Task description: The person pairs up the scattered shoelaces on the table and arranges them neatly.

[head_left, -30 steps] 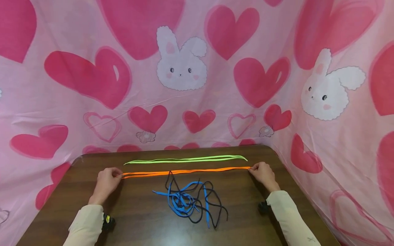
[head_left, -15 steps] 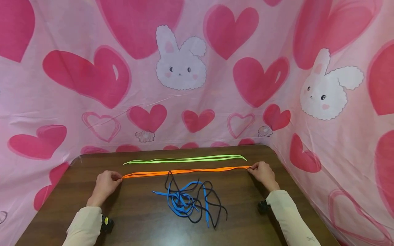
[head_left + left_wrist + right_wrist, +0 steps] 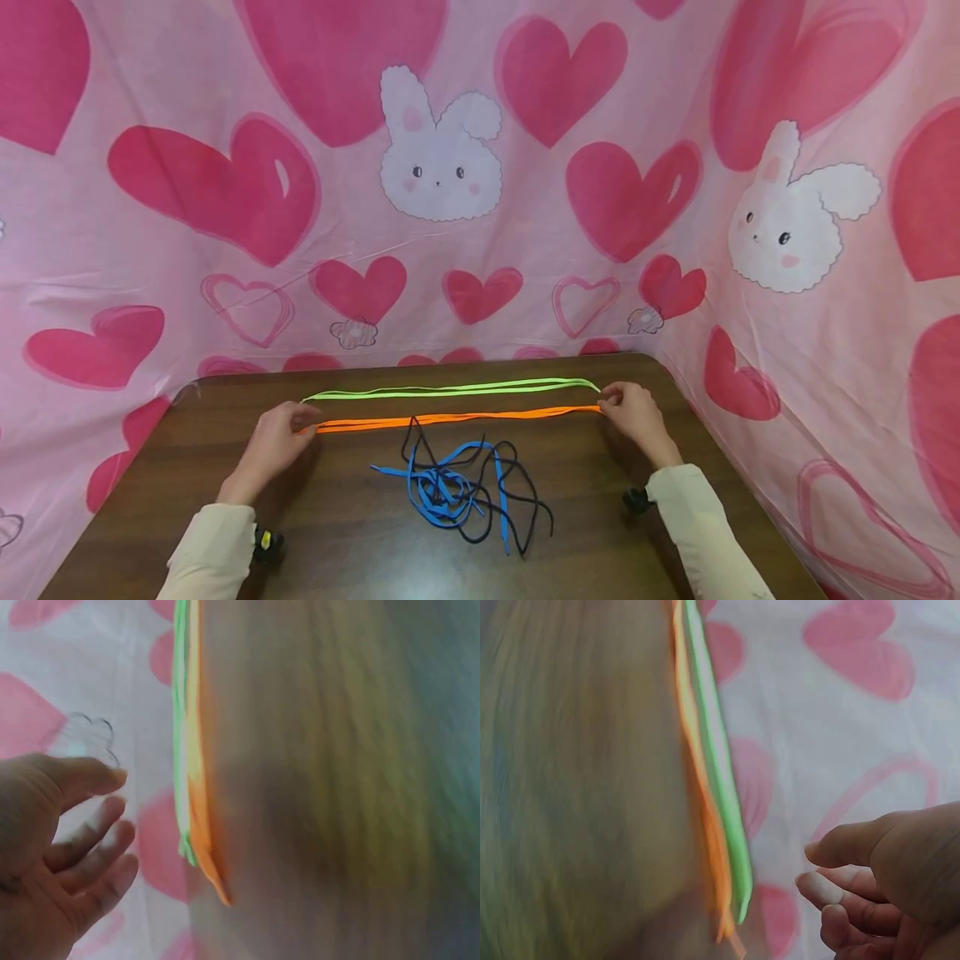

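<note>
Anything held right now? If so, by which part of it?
Nothing held. The wrist views show the left hand and right hand apart from the orange shoelace, whose ends lie free.

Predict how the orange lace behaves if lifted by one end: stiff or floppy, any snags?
The orange lace will probably sag: its strands look thin and flat. It's likely light, given that slim build. It might snag: a loop of the black cord meets it in the head view.
</note>
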A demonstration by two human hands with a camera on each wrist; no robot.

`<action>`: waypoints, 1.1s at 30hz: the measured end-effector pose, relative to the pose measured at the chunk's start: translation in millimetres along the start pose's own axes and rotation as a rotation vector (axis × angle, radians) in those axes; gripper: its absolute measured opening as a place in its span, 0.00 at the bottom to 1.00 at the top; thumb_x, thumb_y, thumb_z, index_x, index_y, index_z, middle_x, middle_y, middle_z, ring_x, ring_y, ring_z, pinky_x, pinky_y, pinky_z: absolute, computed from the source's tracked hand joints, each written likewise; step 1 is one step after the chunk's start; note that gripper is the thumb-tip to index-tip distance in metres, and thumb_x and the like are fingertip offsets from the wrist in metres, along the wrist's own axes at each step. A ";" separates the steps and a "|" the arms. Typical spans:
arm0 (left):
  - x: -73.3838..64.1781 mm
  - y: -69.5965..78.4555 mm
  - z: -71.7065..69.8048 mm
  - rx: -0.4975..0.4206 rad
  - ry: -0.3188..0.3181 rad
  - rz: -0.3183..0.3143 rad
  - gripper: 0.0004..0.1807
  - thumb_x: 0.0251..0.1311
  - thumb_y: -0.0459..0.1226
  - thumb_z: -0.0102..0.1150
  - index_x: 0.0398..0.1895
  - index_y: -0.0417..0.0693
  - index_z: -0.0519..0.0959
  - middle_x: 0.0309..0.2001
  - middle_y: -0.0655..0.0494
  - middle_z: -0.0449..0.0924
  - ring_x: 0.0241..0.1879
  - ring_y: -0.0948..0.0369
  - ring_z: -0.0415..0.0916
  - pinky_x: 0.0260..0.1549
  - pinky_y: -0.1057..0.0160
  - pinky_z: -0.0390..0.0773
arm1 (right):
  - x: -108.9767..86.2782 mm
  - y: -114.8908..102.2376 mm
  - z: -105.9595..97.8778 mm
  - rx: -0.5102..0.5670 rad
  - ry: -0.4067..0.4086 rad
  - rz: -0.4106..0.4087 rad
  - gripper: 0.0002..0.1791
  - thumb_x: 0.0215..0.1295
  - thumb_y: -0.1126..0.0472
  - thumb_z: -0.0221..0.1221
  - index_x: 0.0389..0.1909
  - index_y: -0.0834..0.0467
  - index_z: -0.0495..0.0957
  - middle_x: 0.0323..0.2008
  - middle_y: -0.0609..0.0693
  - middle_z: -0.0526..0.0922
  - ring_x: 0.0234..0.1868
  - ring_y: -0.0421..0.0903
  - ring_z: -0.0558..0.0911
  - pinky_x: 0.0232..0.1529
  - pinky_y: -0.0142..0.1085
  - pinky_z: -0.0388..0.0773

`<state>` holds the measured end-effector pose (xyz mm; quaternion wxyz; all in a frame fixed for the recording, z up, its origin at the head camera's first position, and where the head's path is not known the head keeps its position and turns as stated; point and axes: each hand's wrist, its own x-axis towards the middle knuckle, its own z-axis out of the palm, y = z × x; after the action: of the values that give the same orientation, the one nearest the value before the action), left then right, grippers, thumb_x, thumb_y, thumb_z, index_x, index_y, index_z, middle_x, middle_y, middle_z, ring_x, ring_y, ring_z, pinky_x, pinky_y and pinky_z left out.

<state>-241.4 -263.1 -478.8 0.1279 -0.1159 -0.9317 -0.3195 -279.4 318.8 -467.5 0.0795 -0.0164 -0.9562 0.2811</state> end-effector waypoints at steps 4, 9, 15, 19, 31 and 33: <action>5.5 19.5 4.0 -0.037 -0.047 0.077 0.11 0.55 0.24 0.68 0.43 0.35 0.85 0.43 0.41 0.86 0.42 0.44 0.83 0.45 0.41 0.82 | -5.6 -21.6 4.1 0.060 -0.030 -0.104 0.14 0.64 0.62 0.67 0.47 0.65 0.84 0.32 0.52 0.87 0.34 0.48 0.82 0.37 0.45 0.78; 10.8 46.8 12.8 -0.085 -0.096 0.146 0.10 0.56 0.25 0.69 0.42 0.40 0.87 0.38 0.49 0.87 0.37 0.55 0.81 0.40 0.50 0.85 | -17.0 -49.0 20.9 0.120 -0.130 -0.217 0.12 0.63 0.66 0.67 0.47 0.65 0.84 0.32 0.48 0.85 0.31 0.43 0.77 0.38 0.39 0.78; 14.1 83.6 22.3 -0.142 -0.208 0.161 0.09 0.60 0.28 0.68 0.43 0.43 0.87 0.35 0.57 0.86 0.35 0.62 0.78 0.36 0.63 0.82 | -33.9 -82.9 47.4 0.143 -0.268 -0.300 0.13 0.65 0.63 0.67 0.48 0.62 0.84 0.33 0.44 0.83 0.31 0.40 0.76 0.34 0.33 0.77; 15.1 103.0 30.4 -0.200 -0.300 0.144 0.08 0.61 0.29 0.68 0.43 0.43 0.87 0.34 0.57 0.85 0.33 0.64 0.77 0.33 0.67 0.80 | -42.6 -103.2 62.9 0.167 -0.352 -0.355 0.14 0.66 0.63 0.66 0.51 0.62 0.83 0.41 0.48 0.85 0.38 0.42 0.80 0.39 0.36 0.81; 21.4 127.5 55.5 -0.237 -0.287 0.119 0.15 0.63 0.21 0.57 0.39 0.47 0.88 0.41 0.51 0.88 0.40 0.56 0.82 0.44 0.56 0.84 | -56.4 -156.3 104.9 0.211 -0.501 -0.520 0.14 0.68 0.63 0.65 0.52 0.63 0.83 0.48 0.55 0.86 0.42 0.48 0.83 0.44 0.35 0.81; 21.3 129.0 56.9 -0.247 -0.277 0.117 0.15 0.64 0.21 0.56 0.39 0.47 0.88 0.41 0.52 0.88 0.42 0.52 0.83 0.46 0.52 0.84 | -59.9 -166.3 111.9 0.205 -0.505 -0.512 0.15 0.69 0.59 0.64 0.53 0.62 0.83 0.48 0.53 0.86 0.46 0.47 0.83 0.48 0.36 0.81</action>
<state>-232.3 -125.5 -442.7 0.0015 -0.2275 -0.8858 -0.4045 -236.1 114.5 -479.0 -0.0898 0.3011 -0.8858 0.3416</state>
